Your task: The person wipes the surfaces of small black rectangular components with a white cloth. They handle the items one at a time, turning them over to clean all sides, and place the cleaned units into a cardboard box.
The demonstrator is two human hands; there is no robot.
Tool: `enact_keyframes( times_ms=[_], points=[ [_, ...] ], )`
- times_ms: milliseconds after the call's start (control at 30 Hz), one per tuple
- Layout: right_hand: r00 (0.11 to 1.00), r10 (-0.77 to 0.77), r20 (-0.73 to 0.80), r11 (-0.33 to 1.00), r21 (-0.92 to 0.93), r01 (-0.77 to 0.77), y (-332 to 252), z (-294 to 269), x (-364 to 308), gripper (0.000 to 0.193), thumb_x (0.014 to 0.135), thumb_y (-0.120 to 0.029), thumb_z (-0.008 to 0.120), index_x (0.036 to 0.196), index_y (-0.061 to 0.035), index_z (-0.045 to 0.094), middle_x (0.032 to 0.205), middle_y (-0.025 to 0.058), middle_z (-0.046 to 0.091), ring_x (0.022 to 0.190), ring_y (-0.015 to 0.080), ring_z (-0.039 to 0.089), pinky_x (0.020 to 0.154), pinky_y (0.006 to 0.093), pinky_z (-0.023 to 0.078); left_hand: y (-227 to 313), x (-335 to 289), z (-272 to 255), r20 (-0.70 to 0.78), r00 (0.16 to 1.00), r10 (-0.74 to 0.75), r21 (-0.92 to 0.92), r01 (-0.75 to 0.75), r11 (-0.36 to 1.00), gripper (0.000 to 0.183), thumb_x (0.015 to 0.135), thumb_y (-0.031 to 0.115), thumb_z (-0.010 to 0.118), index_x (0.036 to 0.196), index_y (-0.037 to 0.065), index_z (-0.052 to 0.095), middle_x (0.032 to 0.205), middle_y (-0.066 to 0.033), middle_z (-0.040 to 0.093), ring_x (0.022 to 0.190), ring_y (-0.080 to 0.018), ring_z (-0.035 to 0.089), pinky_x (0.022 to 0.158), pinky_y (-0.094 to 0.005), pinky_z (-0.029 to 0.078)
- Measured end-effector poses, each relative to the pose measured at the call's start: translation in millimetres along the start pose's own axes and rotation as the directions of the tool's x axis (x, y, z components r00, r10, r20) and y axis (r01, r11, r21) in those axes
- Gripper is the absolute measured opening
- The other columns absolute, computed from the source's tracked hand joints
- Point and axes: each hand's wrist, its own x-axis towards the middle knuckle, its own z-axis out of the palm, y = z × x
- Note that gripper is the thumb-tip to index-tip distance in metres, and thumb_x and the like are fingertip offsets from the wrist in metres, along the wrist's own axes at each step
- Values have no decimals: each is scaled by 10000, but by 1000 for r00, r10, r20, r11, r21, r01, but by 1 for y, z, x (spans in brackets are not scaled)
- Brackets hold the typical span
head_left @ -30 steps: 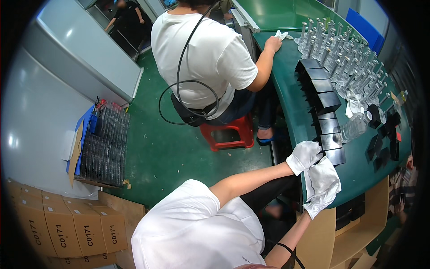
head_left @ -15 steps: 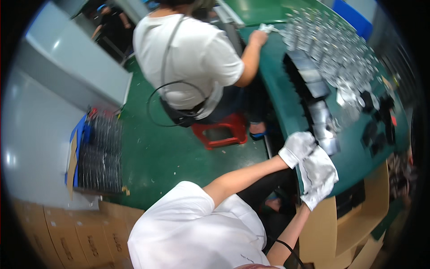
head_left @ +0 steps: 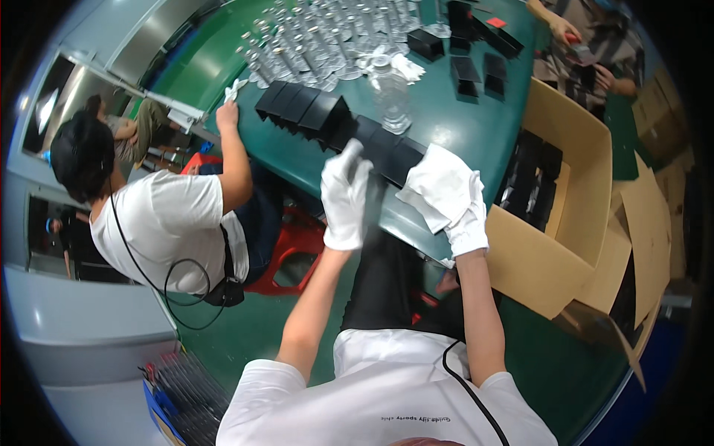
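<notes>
The broad green-topped worktable (head_left: 476, 137) bears a slanting row of glossy black open box-shaped pieces (head_left: 327, 119), running from the far left to the near middle. These look thin-walled, light and stiff, probably plastic; smooth faces may slip in fabric gloves and show scuffs, so the outer side walls seem the safest hold. At the row's near right end is a soft white folded cloth (head_left: 439, 184), limp and almost weightless by its look, easiest to pinch at a fold; it would give no support of its own. The white-gloved right hand (head_left: 470, 223) holds this cloth above the table's near edge. The white-gloved left hand (head_left: 344, 197) is raised, fingers bent, just beside the row on its near side; whether it grips anything, I cannot tell.

As for what is obscured, the tall brown cardboard box (head_left: 547, 271) on the right hides the lower part of its dark contents (head_left: 532, 178), whose shapes run together. The left hand covers a stretch of the row, and the cloth hides most of the right fingers and anything beneath it. Motion blur softens the left fingertips.
</notes>
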Motion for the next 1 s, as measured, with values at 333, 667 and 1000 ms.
enact_keyframes(
  times_ms=[333, 667, 1000],
  points=[
    [927, -37, 374, 947, 308, -86, -17, -7, 20, 557, 999, -427, 448, 1408, -49, 437, 1389, 141, 513, 1291, 309, 480, 1113, 448, 367, 2, 108, 95, 169, 976, -140, -208, 174, 963, 808, 715, 216, 842, 1364, -27, 426, 1190, -152, 633, 1061, -245, 618, 935, -345, 477],
    [934, -286, 212, 918, -217, 331, -66, 3, 30, 387, 1024, -316, 419, 1338, -99, 484, 1238, 44, 593, 1107, 153, 580, 922, 267, 481, 12, 99, 134, 438, 774, 458, 36, -524, 851, 539, 744, 114, 770, 1236, 48, 560, 1068, -105, 644, 1012, -246, 622, 839, -363, 508],
    [930, -337, 147, 939, 119, 322, -65, 1, 33, 496, 997, -416, 487, 1283, -15, 548, 1078, 85, 634, 942, 207, 617, 803, 368, 565, 42, 94, 129, 621, 373, 690, 250, -928, 277, 479, 817, 95, 563, 1292, 148, 530, 1090, -44, 580, 1077, -225, 578, 992, -387, 453]
  ],
)
